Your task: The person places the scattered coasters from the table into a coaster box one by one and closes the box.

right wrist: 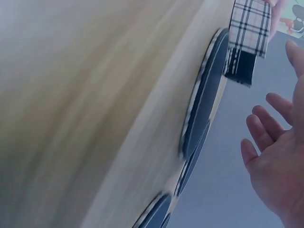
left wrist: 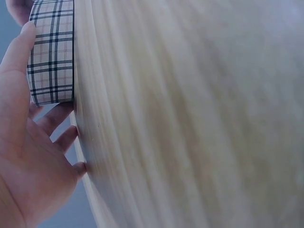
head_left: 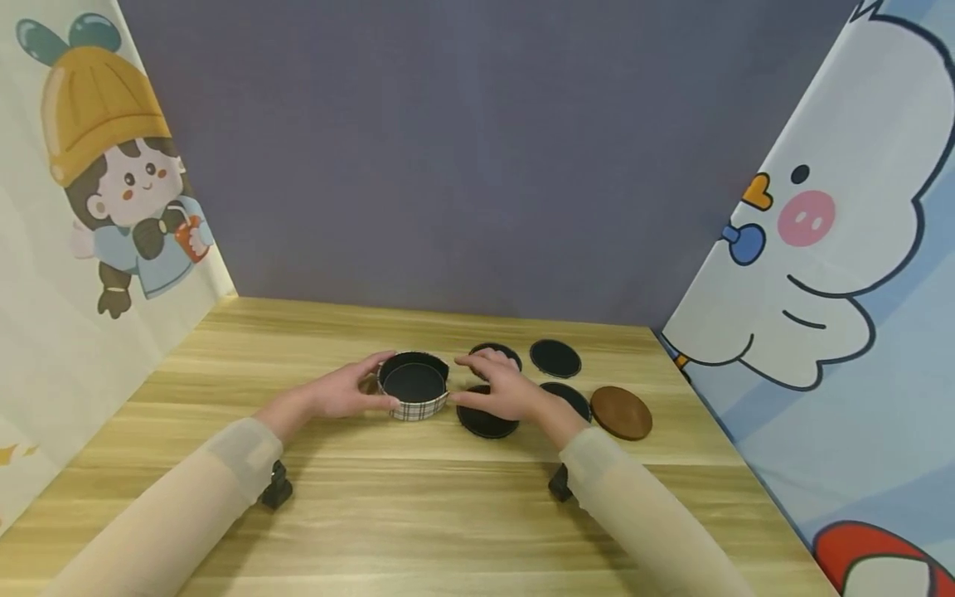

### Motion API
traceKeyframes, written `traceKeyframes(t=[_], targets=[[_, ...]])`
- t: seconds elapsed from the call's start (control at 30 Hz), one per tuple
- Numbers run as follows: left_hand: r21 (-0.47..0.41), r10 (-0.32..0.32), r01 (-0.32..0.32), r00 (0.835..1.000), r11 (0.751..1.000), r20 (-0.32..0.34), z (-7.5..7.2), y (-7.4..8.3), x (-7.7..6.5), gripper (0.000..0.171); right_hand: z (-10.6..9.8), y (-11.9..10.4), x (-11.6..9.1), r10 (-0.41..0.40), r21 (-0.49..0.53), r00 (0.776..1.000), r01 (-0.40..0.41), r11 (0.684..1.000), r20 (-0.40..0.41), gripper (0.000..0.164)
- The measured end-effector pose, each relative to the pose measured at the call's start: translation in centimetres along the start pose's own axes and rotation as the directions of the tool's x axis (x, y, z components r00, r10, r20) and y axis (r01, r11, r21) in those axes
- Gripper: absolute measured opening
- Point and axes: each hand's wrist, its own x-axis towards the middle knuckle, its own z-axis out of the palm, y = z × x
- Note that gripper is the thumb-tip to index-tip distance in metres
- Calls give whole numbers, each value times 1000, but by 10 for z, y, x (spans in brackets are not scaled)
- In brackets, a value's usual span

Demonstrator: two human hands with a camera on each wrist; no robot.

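In the head view a round, shallow coaster holder with a black inside and a plaid outer wall sits on the wooden table. Its wall has a gap on the right side. My left hand grips it from the left, thumb on the near wall and fingers round the far side. To its right my right hand hovers with fingers spread, thumb tip close to the gap. The right wrist view shows those fingers holding nothing. Beneath the right hand lies a black round coaster, partly hidden by it.
More black coasters lie to the right: one at the back, one partly under the right wrist, and one behind the right hand. A brown disc lies farthest right. A grey panel closes off the table's back.
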Motion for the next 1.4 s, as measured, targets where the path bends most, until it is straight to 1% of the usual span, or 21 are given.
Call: traceKeyframes(t=[0.1, 0.27, 0.47, 0.7, 0.87, 1.0, 1.1, 1.2, 1.4], targets=[[-10, -8, 8, 1000, 1000, -9, 0, -1, -2, 112, -3, 7, -11, 16, 19, 1000, -16, 1000, 7, 78], [-11, 2, -2, 1000, 1000, -14, 0, 1, -5, 111, -7, 17, -29, 48, 39, 999, -48, 998, 7, 76], [-27, 15, -15, 1000, 1000, -12, 0, -1, -4, 110, -9, 28, -47, 78, 11, 997, -78, 997, 6, 74], [-30, 32, -32, 999, 999, -12, 1, -5, -2, 109, -13, 35, -61, 92, 4, 996, -92, 996, 16, 73], [-22, 41, -41, 999, 999, -15, 1, -7, -1, 108, -14, 39, -66, 91, -27, 996, -90, 996, 28, 72], [-19, 44, -44, 999, 999, -18, 1, -6, -1, 108, -14, 40, -65, 52, -62, 998, -49, 997, 47, 68], [-20, 44, -44, 999, 999, -17, 1, -5, -1, 108, -13, 40, -64, 18, -89, 997, -12, 996, 73, 65], [-23, 40, -40, 999, 999, -15, 1, -4, -1, 108, -13, 39, -63, 1, -102, 995, 9, 995, 102, 63], [-21, 33, -33, 999, 999, -12, 1, -3, -1, 108, -12, 35, -60, 5, -113, 989, 12, 993, 146, 58]])
